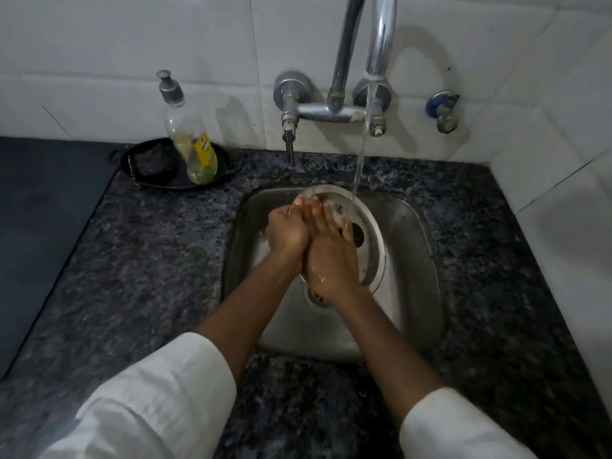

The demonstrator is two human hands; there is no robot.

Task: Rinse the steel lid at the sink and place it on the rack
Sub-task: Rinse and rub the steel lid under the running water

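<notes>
Both hands on the steel lid point(364, 233), held tilted over the sink point(420, 260). Left hand point(287, 231) curled closed round the lid's edge at approx 9 o'clock of the disc, fingers wrapped over the rim, fingertips point(299, 202) showing at the top. Right hand point(331, 260) lies flat and spread across the lid's face, palm down, fingers pointing to 12 o'clock; not gripping, just pressed on the metal, w/ water shining on the back of the hand. The 2 hands touch each other along their inner sides.

Lid sits inside the basin, upper half, its rim arcing from 12 round to 5 o'clock clear of the hands; dark round patch on its face just right of the right fingers. Can't tell if lid's lower edge rests on the sink floor. Drain point(316, 297) partly visible below the right wrist, at 6 o'clock of the lid.

Tap point(381, 38) on the wall at 12 o'clock, running: water stream point(359, 160) drops onto the lid at approx 1 o'clock, just beside the right fingertips.

Soap bottle point(192, 137) w/ pump stands in a black pan point(149, 164) on the granite counter point(149, 260), at 10 o'clock from the sink, well apart. White sleeves point(159, 402) pushed up both forearms.
</notes>
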